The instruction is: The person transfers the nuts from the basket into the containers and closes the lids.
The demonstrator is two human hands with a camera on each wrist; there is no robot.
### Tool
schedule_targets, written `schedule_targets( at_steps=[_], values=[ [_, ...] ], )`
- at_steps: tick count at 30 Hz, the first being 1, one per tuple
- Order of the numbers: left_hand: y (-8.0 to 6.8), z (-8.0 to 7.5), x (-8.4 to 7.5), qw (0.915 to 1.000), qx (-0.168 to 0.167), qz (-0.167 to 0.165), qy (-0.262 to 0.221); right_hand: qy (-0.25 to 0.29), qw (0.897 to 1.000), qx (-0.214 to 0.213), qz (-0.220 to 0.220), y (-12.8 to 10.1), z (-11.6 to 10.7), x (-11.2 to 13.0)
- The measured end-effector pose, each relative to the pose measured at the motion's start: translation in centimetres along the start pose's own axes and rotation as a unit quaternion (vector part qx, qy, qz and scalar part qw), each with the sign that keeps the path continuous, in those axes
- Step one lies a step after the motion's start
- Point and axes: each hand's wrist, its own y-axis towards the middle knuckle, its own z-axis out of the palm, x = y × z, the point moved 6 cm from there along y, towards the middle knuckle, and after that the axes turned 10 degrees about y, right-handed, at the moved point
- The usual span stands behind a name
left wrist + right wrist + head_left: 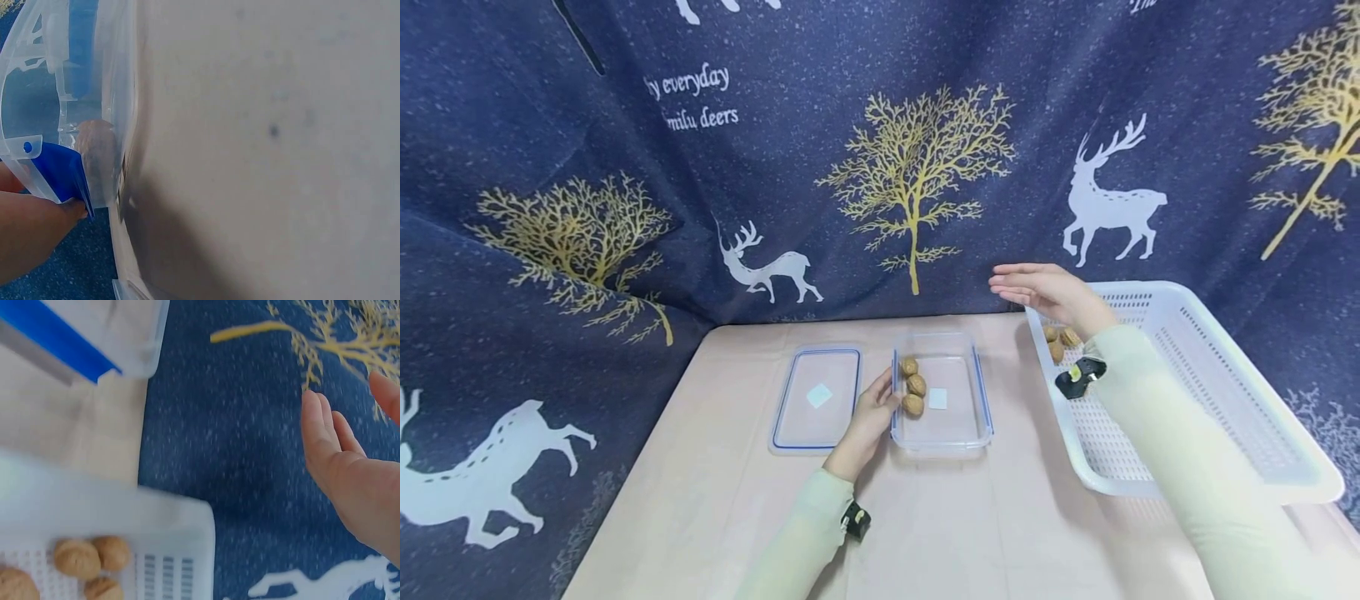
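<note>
From the head view I count three walnuts [913,386] lined up along the left wall of the clear container [977,417], which sits at the middle of the table [715,500]. My left hand [871,417] steadies that container from its 9 o'clock side, fingers resting against the blue-clipped wall; in the left wrist view a fingertip [69,209] touches the blue clip [59,172], more a press than a clasp. My right hand [1048,293] hovers flat and empty, fingers straight, above the far-left corner of the white basket [1225,392], at 2 o'clock from the container. About three walnuts still lie in that basket corner [94,565]. The lid [816,398] rests flat at the container's 9 o'clock, not yet fitted. I judge the transfer roughly half done.
</note>
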Motion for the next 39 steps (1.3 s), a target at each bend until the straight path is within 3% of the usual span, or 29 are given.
schedule_targets(
  at_steps=[13,21,28,33,35,39],
  values=[
    [0.1,-0.4,0.2,1.0,-0.003,-0.003,0.001,0.033,0.999,-0.003,-0.025,-2.0,-5.3,0.4],
    [0.2,-0.6,0.3,0.9999,-0.006,-0.008,0.003,0.07,0.994,0.074,-0.041,-2.9,-8.5,-0.8],
    [0.3,-0.4,0.2,1.0,-0.002,0.002,-0.001,0.091,0.995,0.049,-0.016,-3.0,-11.6,-2.7],
    [0.2,-0.3,0.1,1.0,0.0,-0.003,0.004,0.021,0.996,0.084,-0.021,-3.8,-13.0,-4.0],
    [0.1,-0.3,0.0,1.0,0.003,-0.006,0.001,-0.045,0.994,0.1,-0.029,-4.3,-13.5,-4.4],
    [-0.4,-0.2,-0.9,0.9999,0.012,-0.003,-0.004,-0.131,0.986,0.105,-0.006,-4.4,-14.4,-5.6]
  ],
)
